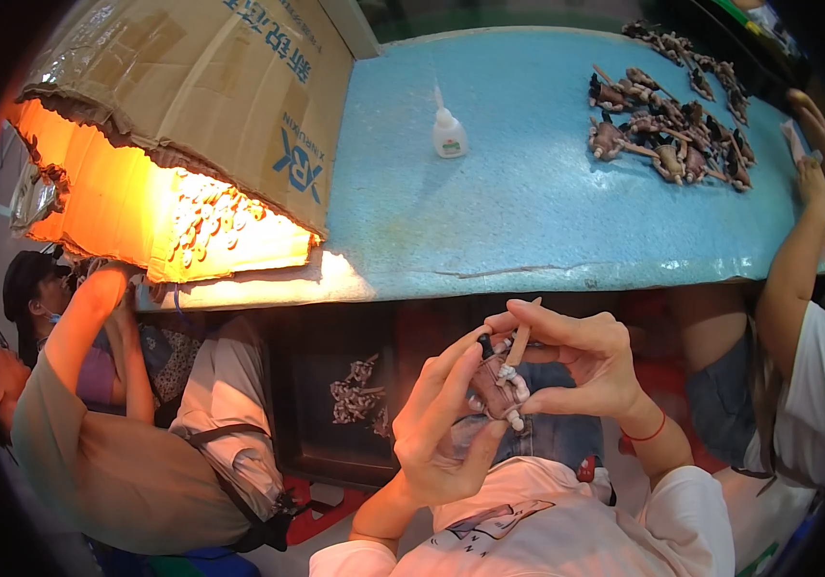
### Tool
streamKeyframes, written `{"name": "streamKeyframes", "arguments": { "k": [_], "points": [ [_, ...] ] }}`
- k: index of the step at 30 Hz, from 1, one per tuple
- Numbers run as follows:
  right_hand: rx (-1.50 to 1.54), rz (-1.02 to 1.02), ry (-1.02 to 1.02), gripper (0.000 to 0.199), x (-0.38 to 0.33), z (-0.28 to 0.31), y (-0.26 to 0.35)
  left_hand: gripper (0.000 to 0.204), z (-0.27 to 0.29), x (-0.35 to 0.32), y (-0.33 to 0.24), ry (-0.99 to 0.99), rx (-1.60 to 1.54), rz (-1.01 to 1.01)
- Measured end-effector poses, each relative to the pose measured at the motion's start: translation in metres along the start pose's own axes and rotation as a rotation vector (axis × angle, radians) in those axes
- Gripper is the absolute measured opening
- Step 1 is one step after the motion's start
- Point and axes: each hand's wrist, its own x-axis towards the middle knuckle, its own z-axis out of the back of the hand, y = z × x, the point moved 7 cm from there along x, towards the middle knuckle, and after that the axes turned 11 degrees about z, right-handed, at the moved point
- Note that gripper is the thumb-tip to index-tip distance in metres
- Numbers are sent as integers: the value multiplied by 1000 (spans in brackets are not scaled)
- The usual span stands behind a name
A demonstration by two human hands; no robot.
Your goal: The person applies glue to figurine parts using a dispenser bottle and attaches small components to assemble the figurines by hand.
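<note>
Figure [494, 388]: We located the small pinkish-brown figure between the two hands, in front of the person's chest and short of the near edge of the blue surface [393, 221].
Long axis: We noted that it tilted, its dark end up and to the left, its pale end down and to the right.
Tan strip [520, 333]: We saw this flat piece rise beside the dark end, leaning toward the right hand [581, 361].
Nearer hand: We rated neither hand nearer; the left hand [446, 423] lay along the figure's left side, the right hand along its right.
Grip: We found both hands grasping the figure with fingertips; we could not tell which bore the weight.
Cardboard box [229, 106]: We observed large blue characters and a blue logo, turned sideways on the outer panel; we did not transcribe them.
White bottle [450, 137]: We recorded a small label, too small to read.
Shirt [499, 519]: We noted a printed drawing with a few dark marks, not clearly legible.
Figure pile [667, 135]: We saw similar figures heaped at the far right of the surface, with no writing we could make out.
</note>
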Motion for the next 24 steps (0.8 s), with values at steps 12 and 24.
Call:
{"name": "streamKeyframes", "arguments": {
  "k": [12,24],
  "points": [
    [-66,3,22,71,2,-4,4,56,5,0,-2,-45,22,-68],
    [88,-107,-85,70,-8,-11,-10,58,5,-10,3,-46,-71,11]
  ]
}}
